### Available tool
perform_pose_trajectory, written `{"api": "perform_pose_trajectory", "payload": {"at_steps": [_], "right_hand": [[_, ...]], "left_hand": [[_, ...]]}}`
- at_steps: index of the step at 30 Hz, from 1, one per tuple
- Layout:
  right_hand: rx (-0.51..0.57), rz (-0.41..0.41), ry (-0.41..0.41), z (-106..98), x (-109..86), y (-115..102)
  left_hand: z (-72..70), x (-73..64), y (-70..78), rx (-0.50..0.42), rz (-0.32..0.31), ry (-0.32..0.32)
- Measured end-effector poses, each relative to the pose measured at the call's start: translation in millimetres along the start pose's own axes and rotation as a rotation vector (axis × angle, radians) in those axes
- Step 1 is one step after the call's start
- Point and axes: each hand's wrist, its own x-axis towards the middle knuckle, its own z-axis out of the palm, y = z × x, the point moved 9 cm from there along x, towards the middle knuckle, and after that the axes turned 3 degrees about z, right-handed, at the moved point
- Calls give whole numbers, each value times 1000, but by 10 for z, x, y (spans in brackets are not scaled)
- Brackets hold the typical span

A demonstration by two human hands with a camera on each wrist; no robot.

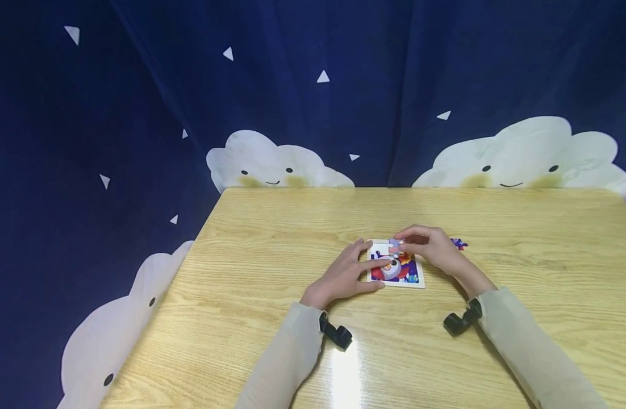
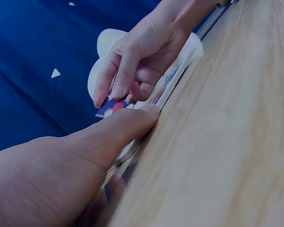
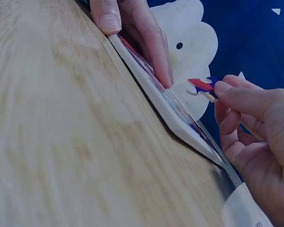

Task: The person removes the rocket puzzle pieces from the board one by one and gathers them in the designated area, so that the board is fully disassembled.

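Observation:
A small picture puzzle with a white frame [image 1: 422, 275] lies on the table; a round white-faced figure on a red and dark blue picture shows in it. My left hand [image 1: 341, 272] rests spread over its left side, thumb along the near edge and index finger laid straight across the picture. Between thumb and fingers my right hand [image 1: 438, 247] pinches a puzzle piece [image 3: 202, 86] coloured red, purple and white. In the right wrist view that piece is tilted and raised above the board. Part of the board's far right corner is hidden behind the right hand.
Dark blue and purple puzzle pieces [image 1: 459, 243] lie just right of the right hand. The wooden table [image 1: 231, 284] reaches back to a dark blue curtain [image 1: 292, 85] printed with clouds and triangles. Black straps [image 1: 336, 330] sit on both wrists.

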Motion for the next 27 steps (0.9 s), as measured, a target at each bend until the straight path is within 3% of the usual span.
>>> {"api": "perform_pose_trajectory", "payload": {"at_steps": [6,18,27], "right_hand": [[19,-23,23,-60,-55,-20],[19,-4,43,-210,-136,62],[49,-30,96,-372,-212,145]], "left_hand": [[-7,5,12,32,15,16],[10,-5,-11,7,-26,-14],[-2,-2,5,6,-16,0]]}}
